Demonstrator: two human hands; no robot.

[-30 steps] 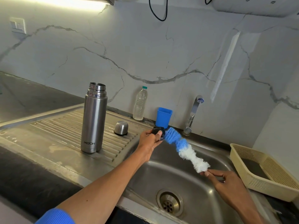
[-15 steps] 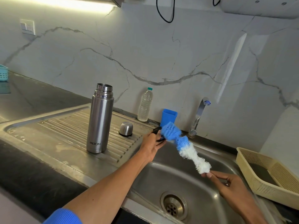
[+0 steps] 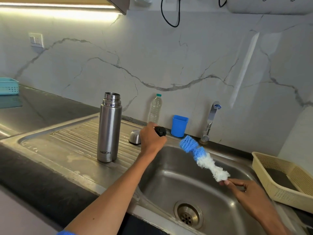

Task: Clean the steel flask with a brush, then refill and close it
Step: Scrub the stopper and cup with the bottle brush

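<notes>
My right hand (image 3: 243,190) pinches the white tip of a bottle brush with blue and white bristles (image 3: 204,157), held slanting over the stainless steel sink basin (image 3: 218,197). My left hand (image 3: 151,139) has its grip curled round a small black stopper (image 3: 160,131) above the ribbed steel draining surface (image 3: 67,141), just beside a rounded steel cap (image 3: 134,137) resting there. The tall brushed-steel flask (image 3: 109,128) stands upright and open-mouthed on that same surface, to the left of my left hand and apart from it.

To scrub well, I would probably set the stopper down, steady the flask with that hand, and take the brush by its handle end, feeding the bristles straight into the narrow mouth.

I cannot see inside the flask. A clear plastic bottle with a green cap (image 3: 155,108) stands against the wall; whether it holds water is unclear. A blue plastic cup (image 3: 179,125) and a cream plastic basket (image 3: 277,178) both appear empty.
</notes>
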